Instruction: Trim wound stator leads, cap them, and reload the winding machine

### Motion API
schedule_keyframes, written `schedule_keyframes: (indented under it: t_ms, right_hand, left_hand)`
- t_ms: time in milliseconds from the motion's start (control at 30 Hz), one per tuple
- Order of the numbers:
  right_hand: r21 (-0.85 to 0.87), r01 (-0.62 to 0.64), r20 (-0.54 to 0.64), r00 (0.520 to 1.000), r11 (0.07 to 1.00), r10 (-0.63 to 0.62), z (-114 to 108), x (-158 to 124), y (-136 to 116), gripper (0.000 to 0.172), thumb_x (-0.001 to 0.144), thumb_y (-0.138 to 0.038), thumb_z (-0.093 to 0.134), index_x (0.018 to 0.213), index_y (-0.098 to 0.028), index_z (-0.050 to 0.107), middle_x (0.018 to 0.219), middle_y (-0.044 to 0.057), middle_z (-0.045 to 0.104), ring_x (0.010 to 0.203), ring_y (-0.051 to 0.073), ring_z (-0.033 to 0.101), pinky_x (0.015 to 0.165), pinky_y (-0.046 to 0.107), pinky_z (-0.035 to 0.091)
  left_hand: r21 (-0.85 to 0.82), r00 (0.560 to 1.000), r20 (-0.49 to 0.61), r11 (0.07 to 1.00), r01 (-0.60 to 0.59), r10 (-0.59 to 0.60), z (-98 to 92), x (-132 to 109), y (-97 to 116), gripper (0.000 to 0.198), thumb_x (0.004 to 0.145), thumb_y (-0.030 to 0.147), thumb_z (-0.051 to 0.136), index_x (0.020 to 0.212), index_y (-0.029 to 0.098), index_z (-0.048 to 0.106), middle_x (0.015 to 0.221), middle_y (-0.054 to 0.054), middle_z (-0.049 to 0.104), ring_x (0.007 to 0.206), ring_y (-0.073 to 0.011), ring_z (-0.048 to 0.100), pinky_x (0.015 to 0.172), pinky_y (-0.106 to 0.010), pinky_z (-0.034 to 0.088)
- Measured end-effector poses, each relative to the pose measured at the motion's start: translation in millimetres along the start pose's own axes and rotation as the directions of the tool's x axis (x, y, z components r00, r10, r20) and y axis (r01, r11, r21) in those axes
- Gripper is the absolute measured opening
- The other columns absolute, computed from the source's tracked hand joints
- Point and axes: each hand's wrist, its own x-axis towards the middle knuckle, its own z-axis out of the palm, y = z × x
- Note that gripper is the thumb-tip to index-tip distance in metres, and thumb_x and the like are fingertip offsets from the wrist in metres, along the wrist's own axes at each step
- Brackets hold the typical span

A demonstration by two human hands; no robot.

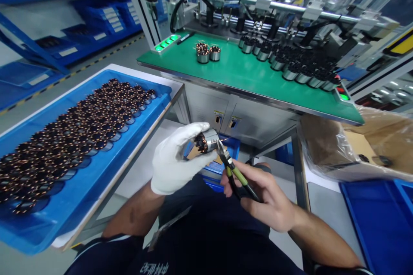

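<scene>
In a white glove, my left hand (176,159) grips a motor stator (210,141) between thumb and fingers, its metal side up and copper windings facing left. My bare right hand (267,193) is wrapped round the green-and-black handles of a pair of cutting pliers (237,174). The jaws of the pliers are at the right end of the stator, by a thin wire end. Whether the blades are closed on that wire I cannot tell.
On the left, a blue tray (129,146) holds many wound stators. Ahead, a green worktop (238,71) carries a few copper-wound stators (203,53) and a group of black-topped ones (292,68) before a machine. A cardboard box (342,150) lined with plastic and a blue bin (380,223) stand right.
</scene>
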Motion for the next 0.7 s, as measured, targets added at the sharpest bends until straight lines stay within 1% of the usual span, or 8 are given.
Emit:
schedule_keyframes:
  t_ms: [100, 333, 400, 467, 533, 600, 633, 700]
  right_hand:
    - [0.021, 0.005, 0.009, 1.0, 1.0, -0.005, -0.2, 0.1, 1.7, 0.078, 0.08, -0.001, 0.051, 0.151, -0.031, 0.038, 0.109, 0.008, 0.061, 0.084, 0.013, 0.06, 0.074, 0.033, 0.057]
    - [0.038, -0.009, 0.014, 1.0, 0.999, 0.008, -0.4, 3.6, 3.0, 0.078, 0.081, -0.001, 0.051, 0.151, -0.031, 0.038, 0.104, 0.006, 0.06, 0.082, 0.012, 0.057, 0.069, 0.029, 0.054]
    - [0.029, 0.0, 0.007, 1.0, 1.0, 0.0, 0.1, 3.7, 3.2, 0.079, 0.08, 0.0, 0.051, 0.151, -0.033, 0.039, 0.102, 0.005, 0.06, 0.08, 0.011, 0.057, 0.069, 0.028, 0.054]
    - [0.007, -0.003, -0.019, 1.0, 1.0, 0.004, 1.1, 3.4, 3.3, 0.078, 0.08, 0.0, 0.051, 0.15, -0.032, 0.041, 0.098, 0.004, 0.061, 0.076, 0.011, 0.057, 0.067, 0.026, 0.054]
    - [-0.019, -0.039, -0.059, 0.998, 0.999, 0.038, 2.0, 3.8, 3.6, 0.074, 0.079, -0.001, 0.053, 0.147, -0.029, 0.046, 0.093, 0.004, 0.062, 0.073, 0.01, 0.057, 0.064, 0.023, 0.053]
    - [-0.035, -0.103, -0.1, 0.99, 0.994, 0.099, 1.6, 5.3, 4.6, 0.072, 0.078, -0.001, 0.054, 0.145, -0.027, 0.05, 0.09, 0.003, 0.063, 0.074, 0.01, 0.058, 0.064, 0.021, 0.053]
    - [-0.038, -0.138, -0.121, 0.984, 0.99, 0.132, 0.7, 6.4, 5.7, 0.071, 0.078, -0.002, 0.056, 0.144, -0.027, 0.05, 0.091, 0.002, 0.063, 0.075, 0.01, 0.058, 0.065, 0.021, 0.053]
    - [-0.055, -0.191, -0.146, 0.973, 0.98, 0.181, -2.9, 8.4, 9.4, 0.071, 0.078, -0.003, 0.058, 0.144, -0.029, 0.05, 0.099, 0.003, 0.065, 0.078, 0.01, 0.06, 0.072, 0.023, 0.055]
  left_hand:
    - [-0.005, 1.0, 0.03, 1.0, -0.01, 0.01, -0.2, 0.2, 0.9, 0.057, 0.061, 0.028, 0.089, 0.114, 0.026, 0.069, 0.113, -0.007, 0.074, 0.103, -0.0268, 0.072, 0.096, -0.044, 0.061]
    - [0.043, 0.998, 0.019, 0.997, -0.068, 0.067, -0.4, 0.6, 2.8, 0.058, 0.062, 0.025, 0.088, 0.117, 0.027, 0.068, 0.114, -0.006, 0.074, 0.104, -0.0259, 0.071, 0.096, -0.042, 0.06]
    - [0.066, 0.996, 0.031, 0.994, -0.086, 0.085, -1.3, 1.5, 4.1, 0.058, 0.063, 0.024, 0.088, 0.118, 0.027, 0.068, 0.114, -0.005, 0.074, 0.104, -0.0251, 0.072, 0.094, -0.04, 0.06]
    - [0.095, 0.995, 0.055, 0.991, -0.091, 0.086, -2.9, 3.0, 5.5, 0.058, 0.064, 0.024, 0.087, 0.119, 0.026, 0.067, 0.114, -0.006, 0.074, 0.104, -0.0243, 0.072, 0.093, -0.038, 0.06]
    - [0.135, 0.994, 0.079, 0.987, -0.083, 0.073, -4.9, 4.2, 5.8, 0.057, 0.066, 0.025, 0.086, 0.12, 0.025, 0.067, 0.115, -0.007, 0.074, 0.103, -0.0242, 0.072, 0.093, -0.038, 0.06]
    - [0.191, 0.994, 0.102, 0.98, -0.059, 0.04, -7.3, 3.2, 4.3, 0.055, 0.068, 0.027, 0.085, 0.12, 0.024, 0.067, 0.116, -0.008, 0.073, 0.105, -0.0246, 0.071, 0.096, -0.038, 0.058]
    - [0.221, 0.994, 0.11, 0.974, -0.042, 0.018, -9.0, 1.4, 2.8, 0.054, 0.069, 0.028, 0.085, 0.12, 0.023, 0.067, 0.116, -0.008, 0.073, 0.106, -0.0248, 0.071, 0.097, -0.039, 0.058]
    - [0.278, 0.993, 0.119, 0.961, -0.007, -0.027, -14.3, -5.3, -0.9, 0.052, 0.071, 0.03, 0.082, 0.121, 0.023, 0.067, 0.116, -0.008, 0.074, 0.105, -0.0246, 0.071, 0.098, -0.039, 0.057]
